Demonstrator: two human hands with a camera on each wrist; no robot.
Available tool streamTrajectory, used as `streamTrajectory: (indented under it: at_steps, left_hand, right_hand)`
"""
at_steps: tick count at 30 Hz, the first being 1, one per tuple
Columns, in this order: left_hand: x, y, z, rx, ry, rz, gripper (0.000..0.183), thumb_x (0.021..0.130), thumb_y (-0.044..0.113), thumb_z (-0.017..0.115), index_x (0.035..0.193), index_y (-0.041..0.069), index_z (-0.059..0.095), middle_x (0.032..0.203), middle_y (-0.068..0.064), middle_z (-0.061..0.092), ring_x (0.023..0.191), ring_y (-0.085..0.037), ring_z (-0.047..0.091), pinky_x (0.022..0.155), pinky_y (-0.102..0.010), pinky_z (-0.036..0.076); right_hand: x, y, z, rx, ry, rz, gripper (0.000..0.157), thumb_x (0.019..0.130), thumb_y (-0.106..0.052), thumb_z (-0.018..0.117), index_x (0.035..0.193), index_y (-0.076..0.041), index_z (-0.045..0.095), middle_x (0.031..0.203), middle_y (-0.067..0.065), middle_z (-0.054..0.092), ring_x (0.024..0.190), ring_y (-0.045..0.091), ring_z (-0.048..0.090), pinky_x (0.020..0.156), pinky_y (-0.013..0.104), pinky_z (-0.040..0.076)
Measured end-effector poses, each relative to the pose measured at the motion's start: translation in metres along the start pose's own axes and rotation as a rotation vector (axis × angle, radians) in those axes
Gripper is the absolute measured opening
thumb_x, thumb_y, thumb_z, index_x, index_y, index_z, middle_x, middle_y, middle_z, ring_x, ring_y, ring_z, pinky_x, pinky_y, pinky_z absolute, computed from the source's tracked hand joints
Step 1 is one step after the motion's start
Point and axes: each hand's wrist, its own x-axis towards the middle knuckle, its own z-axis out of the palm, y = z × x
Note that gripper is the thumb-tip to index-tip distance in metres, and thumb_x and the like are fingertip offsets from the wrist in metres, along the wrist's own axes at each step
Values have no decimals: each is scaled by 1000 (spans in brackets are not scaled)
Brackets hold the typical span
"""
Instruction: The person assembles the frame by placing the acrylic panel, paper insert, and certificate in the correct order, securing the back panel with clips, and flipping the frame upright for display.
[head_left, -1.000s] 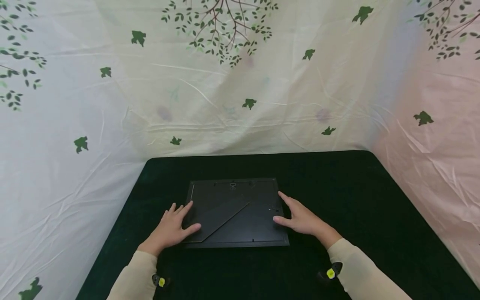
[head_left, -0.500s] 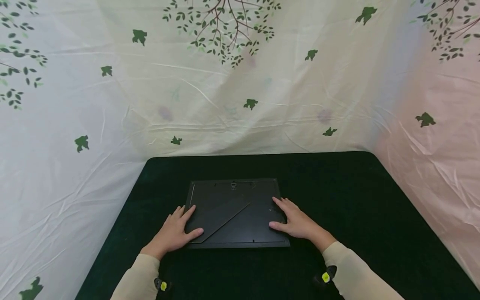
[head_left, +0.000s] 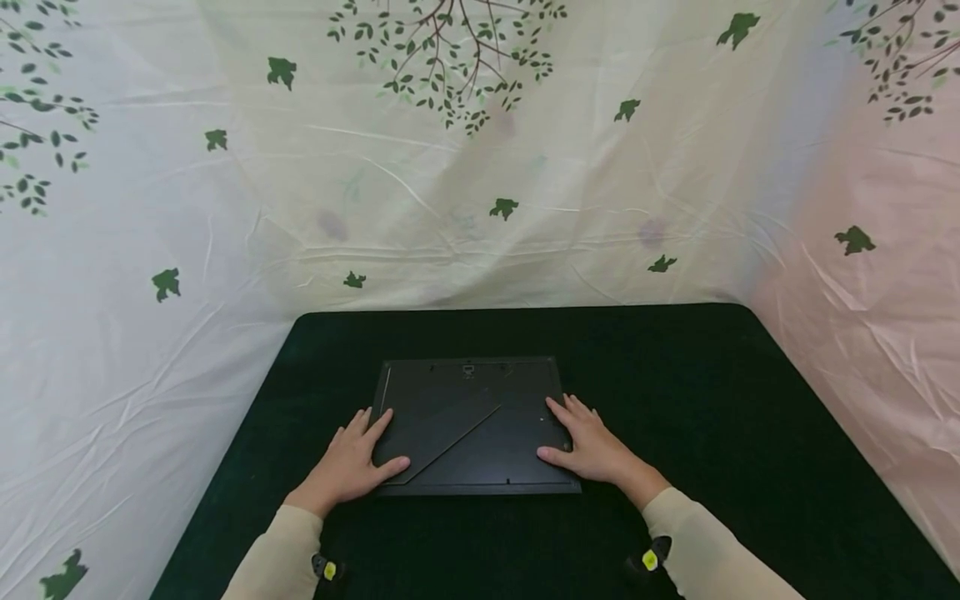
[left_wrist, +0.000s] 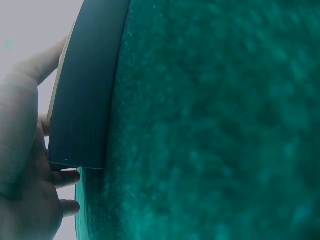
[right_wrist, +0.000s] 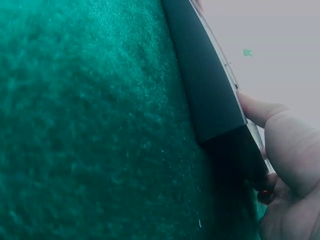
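Observation:
A black picture frame (head_left: 465, 433) lies face down on the dark green cloth, its back up. A diagonal groove crosses that back, and a small metal hanger (head_left: 468, 369) sits near its far edge. My left hand (head_left: 348, 467) rests at the left edge, thumb and forefinger on the back. In the left wrist view its other fingertips show beyond the frame's corner. At the right edge my right hand (head_left: 596, 446) lies the same way, thumb and forefinger on the back. The right wrist view shows other fingertips (right_wrist: 265, 192) low beside the frame's side. The frame's front is hidden.
The green-covered table (head_left: 660, 358) has rounded far corners. A pale curtain (head_left: 420, 208) printed with branches and green birds hangs behind it and along both sides. Wrist cameras (head_left: 326, 568) are strapped under both cream sleeves (head_left: 277, 554).
Both hands have moved inward over the frame's side edges and come to rest there. The right hand has shifted left and slightly nearer. The frame has hardly moved.

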Motion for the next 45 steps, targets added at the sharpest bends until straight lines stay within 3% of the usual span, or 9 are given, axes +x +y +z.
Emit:
streamTrajectory:
  at_steps: [8, 13, 18, 27, 31, 36, 41, 45]
  left_hand:
    - [-2, 2, -1, -13, 14, -2, 97, 79, 76, 53, 152, 15, 31, 153, -26, 24, 141, -45, 17, 109, -64, 18]
    - [-4, 3, -3, -55, 33, -10, 99, 77, 76, 56, 152, 17, 30, 154, -26, 21, 137, -49, 26, 103, -66, 28]
    - [-5, 5, -3, -111, 47, -18, 102, 75, 75, 60, 153, 19, 26, 157, -22, 14, 136, -47, 30, 100, -63, 35]
    - [-1, 9, -5, -122, 108, 13, 105, 71, 74, 65, 153, 19, 28, 159, -20, 9, 138, -45, 27, 101, -61, 36]
    - [2, 11, -16, -113, 144, 66, 103, 69, 68, 72, 151, 18, 34, 159, -20, 3, 138, -47, 25, 100, -62, 36]
    - [15, 14, -39, -21, 187, 158, 100, 71, 61, 76, 150, 17, 35, 160, -15, -2, 138, -45, 26, 103, -59, 35]
    - [30, 16, -67, 87, 244, 262, 99, 73, 55, 78, 151, 16, 32, 161, -11, -3, 136, -42, 33, 103, -57, 37]
    - [42, 13, -80, 150, 288, 311, 96, 76, 53, 76, 152, 18, 29, 161, -9, -3, 126, -40, 46, 96, -53, 44]
  right_hand:
    - [-6, -2, 2, -1, 32, 8, 91, 81, -68, 60, 153, -23, 27, 158, 19, 14, 144, 39, 13, 112, 60, 13]
    - [-13, -7, 1, 56, 60, 28, 89, 81, -66, 61, 153, -29, 24, 160, 17, 8, 140, 45, 20, 106, 65, 23]
    - [-18, -10, 1, 85, 98, 17, 88, 82, -63, 64, 153, -31, 24, 160, 15, 4, 140, 42, 23, 103, 62, 32]
    - [-20, -8, 3, 168, 192, -47, 86, 81, -49, 73, 152, -31, 28, 160, 17, 1, 142, 43, 16, 104, 62, 30]
    - [-23, -9, 5, 174, 226, -65, 88, 80, -50, 74, 152, -34, 26, 161, 14, 0, 142, 42, 15, 103, 64, 30]
    - [-24, -10, 7, 166, 261, -106, 90, 80, -49, 74, 152, -37, 23, 161, 10, -2, 143, 39, 15, 103, 63, 32]
    - [-25, -10, 9, 166, 275, -136, 91, 80, -45, 75, 153, -37, 20, 161, 5, -5, 144, 37, 14, 104, 61, 32]
    - [-26, -11, 9, 171, 278, -143, 93, 80, -43, 76, 153, -36, 19, 161, 2, -7, 144, 37, 14, 104, 61, 31]
